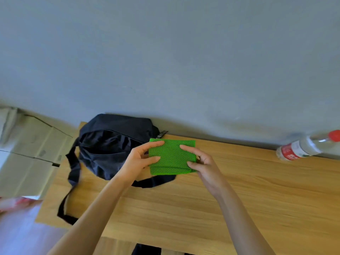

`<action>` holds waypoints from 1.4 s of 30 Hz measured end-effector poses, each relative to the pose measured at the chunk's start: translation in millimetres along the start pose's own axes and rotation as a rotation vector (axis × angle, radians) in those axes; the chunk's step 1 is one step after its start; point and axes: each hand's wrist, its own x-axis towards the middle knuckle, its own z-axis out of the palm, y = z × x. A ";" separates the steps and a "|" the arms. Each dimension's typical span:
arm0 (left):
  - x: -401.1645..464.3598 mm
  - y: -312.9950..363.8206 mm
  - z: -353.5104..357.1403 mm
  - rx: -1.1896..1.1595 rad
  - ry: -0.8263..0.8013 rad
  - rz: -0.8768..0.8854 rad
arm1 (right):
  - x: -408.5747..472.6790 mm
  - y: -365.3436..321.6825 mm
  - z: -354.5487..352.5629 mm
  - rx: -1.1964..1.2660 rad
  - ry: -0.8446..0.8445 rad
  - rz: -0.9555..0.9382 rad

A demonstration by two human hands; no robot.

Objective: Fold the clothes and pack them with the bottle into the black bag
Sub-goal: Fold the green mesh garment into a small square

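Note:
A folded green mesh cloth [173, 157] is held just above the wooden table [239, 190], to the right of the black bag. My left hand [141, 159] pinches its left edge and my right hand [200, 161] pinches its right edge. The black bag [110, 144] lies at the table's far left corner with its zip mouth gaping open toward me, and its strap trails down over the table edge. A clear plastic bottle [305, 148] with a red cap and red label lies on its side at the far right, against the wall.
A grey wall [165, 61] rises right behind the table. Cardboard boxes [31, 150] stand on the floor to the left. Something dark [145, 250] shows below the table's near edge.

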 end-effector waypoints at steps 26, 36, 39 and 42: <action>22.2 -35.2 -253.5 0.415 0.240 0.140 | 155.9 53.2 218.2 -0.605 0.128 -0.136; 24.1 -49.7 -252.5 0.831 0.412 0.351 | 141.1 51.2 222.5 -1.073 0.194 -0.262; 11.2 -47.8 -255.0 0.942 0.437 0.405 | 130.7 56.1 218.9 -1.293 0.281 -0.514; -3.1 -49.6 -254.3 1.185 0.322 0.553 | 130.2 66.1 214.4 -1.496 0.125 -0.691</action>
